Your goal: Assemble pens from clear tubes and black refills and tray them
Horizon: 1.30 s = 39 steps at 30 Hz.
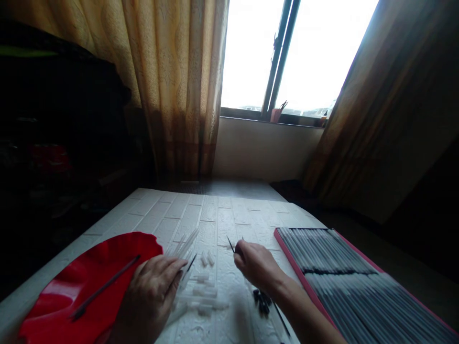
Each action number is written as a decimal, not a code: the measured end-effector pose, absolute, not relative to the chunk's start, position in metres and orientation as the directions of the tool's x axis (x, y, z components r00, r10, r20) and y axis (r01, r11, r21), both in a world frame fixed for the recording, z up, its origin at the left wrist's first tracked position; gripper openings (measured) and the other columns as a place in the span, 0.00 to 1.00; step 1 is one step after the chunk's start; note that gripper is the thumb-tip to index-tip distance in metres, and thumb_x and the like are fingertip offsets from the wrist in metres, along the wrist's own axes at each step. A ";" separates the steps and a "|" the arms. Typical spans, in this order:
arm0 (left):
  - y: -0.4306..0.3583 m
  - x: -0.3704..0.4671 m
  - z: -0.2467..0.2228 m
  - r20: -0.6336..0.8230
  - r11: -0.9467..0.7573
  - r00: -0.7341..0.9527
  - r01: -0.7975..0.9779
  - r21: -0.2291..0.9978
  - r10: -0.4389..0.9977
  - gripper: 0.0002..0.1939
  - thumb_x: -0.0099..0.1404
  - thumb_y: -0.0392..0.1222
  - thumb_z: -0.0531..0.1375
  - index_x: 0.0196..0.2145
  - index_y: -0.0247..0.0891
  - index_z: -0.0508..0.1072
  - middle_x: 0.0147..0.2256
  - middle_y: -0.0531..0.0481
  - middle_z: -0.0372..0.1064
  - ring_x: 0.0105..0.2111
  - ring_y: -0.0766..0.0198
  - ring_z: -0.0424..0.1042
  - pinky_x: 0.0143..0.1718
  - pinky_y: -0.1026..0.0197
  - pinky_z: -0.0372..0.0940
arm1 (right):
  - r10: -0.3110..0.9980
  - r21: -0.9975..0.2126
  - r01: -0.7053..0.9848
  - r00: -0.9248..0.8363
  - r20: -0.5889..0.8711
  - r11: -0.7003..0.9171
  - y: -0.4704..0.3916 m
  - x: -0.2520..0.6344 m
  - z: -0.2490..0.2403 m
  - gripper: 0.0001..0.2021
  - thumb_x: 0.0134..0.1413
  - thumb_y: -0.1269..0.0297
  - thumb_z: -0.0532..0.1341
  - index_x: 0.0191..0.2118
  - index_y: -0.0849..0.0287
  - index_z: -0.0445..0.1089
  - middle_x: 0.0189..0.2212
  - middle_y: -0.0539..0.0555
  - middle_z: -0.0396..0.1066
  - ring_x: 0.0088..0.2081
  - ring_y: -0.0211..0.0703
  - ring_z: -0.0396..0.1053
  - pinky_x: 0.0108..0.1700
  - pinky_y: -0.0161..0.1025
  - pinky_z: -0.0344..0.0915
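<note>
My left hand (154,289) is closed at the right edge of a red wavy-rimmed plate (96,241). From its fingertips a slim, dark-tipped stick (192,262) points up and to the right. My right hand (253,260), over the middle of the table, pinches a thin dark pointed stick (230,244); the rest of it is hidden by the fingers. Between the hands lie short translucent caps (205,289) in several small rows, partly blurred. Beyond the left fingers are clear thin tubes (188,242). Small black pieces (262,302) rest under my right forearm.
A red-edged box (287,246) on the right holds two rows of slim grey sticks (326,248). One dark stick (107,286) lies in the red plate. The table has a white brick-patterned cover (225,210). A cup (276,115) stands on the windowsill, behind curtains.
</note>
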<state>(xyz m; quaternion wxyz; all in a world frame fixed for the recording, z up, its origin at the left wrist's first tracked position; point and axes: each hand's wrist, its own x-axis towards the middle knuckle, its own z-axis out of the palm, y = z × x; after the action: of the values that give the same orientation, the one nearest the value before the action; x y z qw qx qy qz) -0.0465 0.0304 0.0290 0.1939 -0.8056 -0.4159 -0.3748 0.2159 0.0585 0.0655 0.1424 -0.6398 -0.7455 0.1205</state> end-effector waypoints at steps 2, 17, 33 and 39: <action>0.033 -0.050 0.026 0.731 -0.521 0.379 0.852 -0.037 0.567 0.14 0.69 0.36 0.52 0.43 0.43 0.77 0.41 0.46 0.79 0.42 0.47 0.76 0.43 0.45 0.66 | 0.984 -0.488 0.856 -0.115 0.138 0.169 0.057 0.227 0.065 0.14 0.57 0.69 0.55 0.47 0.60 0.73 0.30 0.56 0.79 0.34 0.47 0.76 0.37 0.38 0.66; 0.023 -0.036 0.015 0.498 -0.251 0.334 0.941 -0.228 0.801 0.05 0.57 0.34 0.62 0.32 0.37 0.79 0.50 0.34 0.76 0.58 0.36 0.66 0.60 0.32 0.51 | 0.922 -0.901 0.262 0.080 0.378 0.346 0.055 0.255 0.036 0.16 0.53 0.54 0.61 0.42 0.59 0.74 0.33 0.59 0.79 0.32 0.48 0.77 0.32 0.40 0.73; 0.023 -0.017 0.046 0.283 -0.261 0.350 0.915 -0.308 0.893 0.03 0.55 0.37 0.64 0.26 0.42 0.78 0.42 0.43 0.82 0.52 0.42 0.75 0.53 0.37 0.63 | 0.781 -0.790 0.304 0.184 0.597 0.532 0.052 0.247 0.026 0.13 0.60 0.58 0.59 0.41 0.56 0.79 0.40 0.58 0.75 0.37 0.46 0.75 0.37 0.40 0.75; 0.025 -0.010 0.060 0.198 -0.301 0.377 0.895 -0.328 0.905 0.03 0.55 0.38 0.66 0.28 0.40 0.82 0.39 0.41 0.82 0.50 0.40 0.76 0.53 0.36 0.63 | 0.781 -0.779 0.311 0.148 0.606 0.545 0.050 0.246 0.028 0.12 0.60 0.60 0.59 0.42 0.58 0.78 0.36 0.56 0.75 0.29 0.42 0.74 0.33 0.38 0.74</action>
<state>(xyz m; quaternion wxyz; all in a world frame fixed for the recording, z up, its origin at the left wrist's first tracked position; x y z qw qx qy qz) -0.0101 0.0253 0.0596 0.1950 -0.8064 -0.5581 0.0125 0.2460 0.0502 0.0284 0.6187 -0.4375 -0.6243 0.1900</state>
